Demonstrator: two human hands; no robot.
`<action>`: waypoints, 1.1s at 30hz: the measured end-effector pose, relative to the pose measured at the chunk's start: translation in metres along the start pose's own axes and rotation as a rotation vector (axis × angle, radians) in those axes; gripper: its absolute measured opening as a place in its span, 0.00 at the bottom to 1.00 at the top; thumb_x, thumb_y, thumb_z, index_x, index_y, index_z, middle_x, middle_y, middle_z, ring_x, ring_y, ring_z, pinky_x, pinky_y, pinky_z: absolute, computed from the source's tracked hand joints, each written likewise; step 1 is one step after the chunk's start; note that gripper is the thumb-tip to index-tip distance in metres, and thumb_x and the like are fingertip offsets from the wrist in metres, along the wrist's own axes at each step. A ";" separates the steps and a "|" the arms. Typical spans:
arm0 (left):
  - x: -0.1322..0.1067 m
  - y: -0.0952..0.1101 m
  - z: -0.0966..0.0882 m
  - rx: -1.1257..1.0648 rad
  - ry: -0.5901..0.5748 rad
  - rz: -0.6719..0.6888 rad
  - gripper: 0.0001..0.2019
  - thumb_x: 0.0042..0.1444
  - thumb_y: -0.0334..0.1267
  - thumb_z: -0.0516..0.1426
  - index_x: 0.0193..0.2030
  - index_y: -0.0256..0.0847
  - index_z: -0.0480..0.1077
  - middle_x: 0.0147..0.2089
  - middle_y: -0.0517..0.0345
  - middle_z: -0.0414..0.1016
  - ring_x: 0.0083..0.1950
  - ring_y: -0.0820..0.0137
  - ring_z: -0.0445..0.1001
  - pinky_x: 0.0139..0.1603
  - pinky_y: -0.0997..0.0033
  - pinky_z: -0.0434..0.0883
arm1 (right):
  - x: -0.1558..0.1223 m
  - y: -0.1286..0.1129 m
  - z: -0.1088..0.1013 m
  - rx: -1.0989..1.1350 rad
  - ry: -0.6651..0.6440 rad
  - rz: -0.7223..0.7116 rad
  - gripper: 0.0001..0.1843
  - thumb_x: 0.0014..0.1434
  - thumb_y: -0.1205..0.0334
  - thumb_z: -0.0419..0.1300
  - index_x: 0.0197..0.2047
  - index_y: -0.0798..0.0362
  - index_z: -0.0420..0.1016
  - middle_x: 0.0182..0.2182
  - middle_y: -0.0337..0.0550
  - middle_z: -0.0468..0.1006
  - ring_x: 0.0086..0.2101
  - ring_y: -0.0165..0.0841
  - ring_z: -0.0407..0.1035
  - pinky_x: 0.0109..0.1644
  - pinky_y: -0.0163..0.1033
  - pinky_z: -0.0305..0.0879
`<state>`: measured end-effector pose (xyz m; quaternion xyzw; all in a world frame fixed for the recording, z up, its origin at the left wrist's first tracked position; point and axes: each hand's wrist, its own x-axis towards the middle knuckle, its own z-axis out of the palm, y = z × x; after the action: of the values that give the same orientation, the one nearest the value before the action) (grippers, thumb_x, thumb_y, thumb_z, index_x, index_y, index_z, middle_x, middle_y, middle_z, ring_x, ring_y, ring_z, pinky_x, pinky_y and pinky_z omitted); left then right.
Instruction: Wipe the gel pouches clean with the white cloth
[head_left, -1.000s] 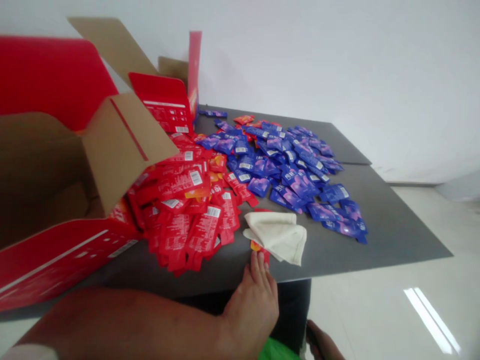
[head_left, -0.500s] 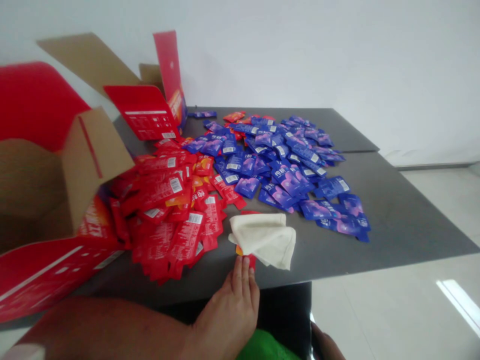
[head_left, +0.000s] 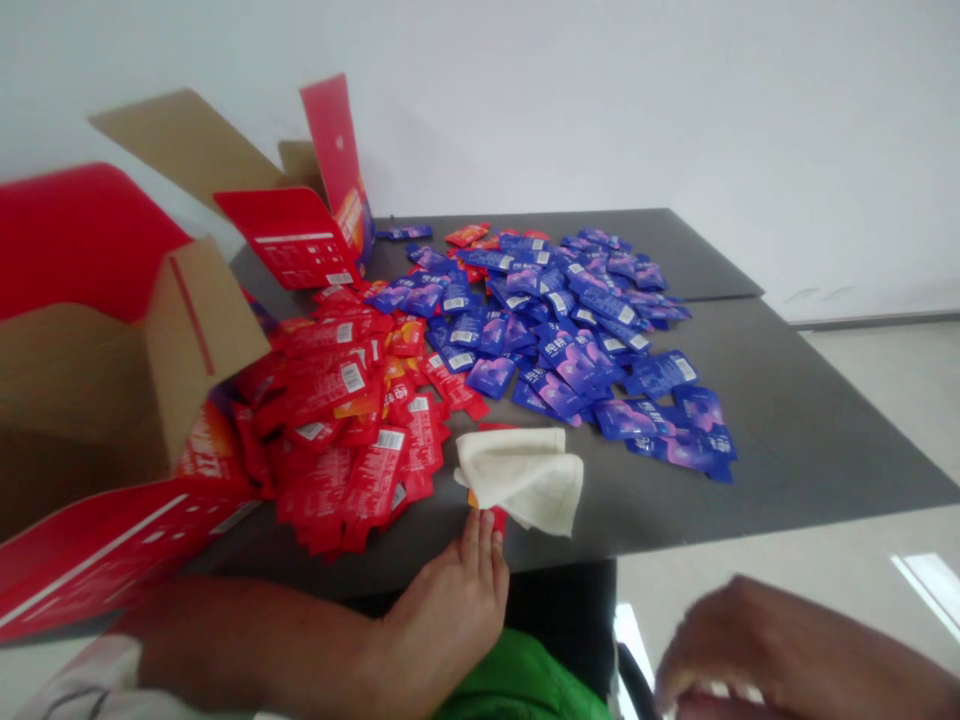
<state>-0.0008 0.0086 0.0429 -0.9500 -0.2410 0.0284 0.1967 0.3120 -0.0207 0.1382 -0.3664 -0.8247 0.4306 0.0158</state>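
Observation:
My left hand lies at the table's front edge, its fingers stretched out and pressed flat on a red sachet. A folded cream cloth covers most of that sachet, just ahead of my fingertips. My right hand is off the table at the lower right, above the floor. Its fingers bend downward, but they are blurred and partly cut off by the frame, so what they hold, if anything, is hidden. A heap of red sachets lies to the left of the cloth. Behind and right of it spreads a pile of blue sachets.
An open red carton takes up the left side, its flaps spread beside the red heap. Behind it stands a second open carton. The grey table reaches a white wall. Green fabric shows below the edge.
My right hand has risen into view at the lower right. My left hand stays on the red sachet. The view has shifted slightly; the cloth and piles lie as before.

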 end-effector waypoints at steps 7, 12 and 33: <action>-0.001 0.004 0.004 -0.071 0.019 -0.033 0.18 0.62 0.34 0.57 0.54 0.26 0.79 0.56 0.25 0.78 0.58 0.49 0.80 0.53 0.57 0.75 | 0.133 0.010 -0.050 -0.466 0.455 -0.385 0.24 0.65 0.40 0.63 0.48 0.54 0.76 0.42 0.49 0.81 0.42 0.39 0.76 0.45 0.43 0.72; -0.002 0.009 0.012 -0.134 0.044 -0.060 0.18 0.65 0.36 0.55 0.53 0.26 0.79 0.53 0.27 0.80 0.56 0.48 0.80 0.48 0.55 0.73 | 0.178 0.048 -0.025 -0.570 0.380 -0.415 0.34 0.65 0.34 0.59 0.53 0.58 0.73 0.48 0.55 0.79 0.43 0.43 0.73 0.45 0.48 0.72; -0.005 0.002 -0.003 -0.231 -0.054 -0.026 0.15 0.63 0.34 0.54 0.52 0.29 0.76 0.44 0.40 0.84 0.47 0.55 0.83 0.50 0.56 0.71 | 0.177 0.062 -0.004 -0.421 0.197 -0.383 0.16 0.73 0.65 0.55 0.61 0.56 0.72 0.46 0.49 0.79 0.44 0.40 0.73 0.44 0.43 0.76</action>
<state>-0.0037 0.0039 0.0452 -0.9620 -0.2600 0.0236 0.0795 0.2201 0.1138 0.0447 -0.2395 -0.9444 0.2015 0.1002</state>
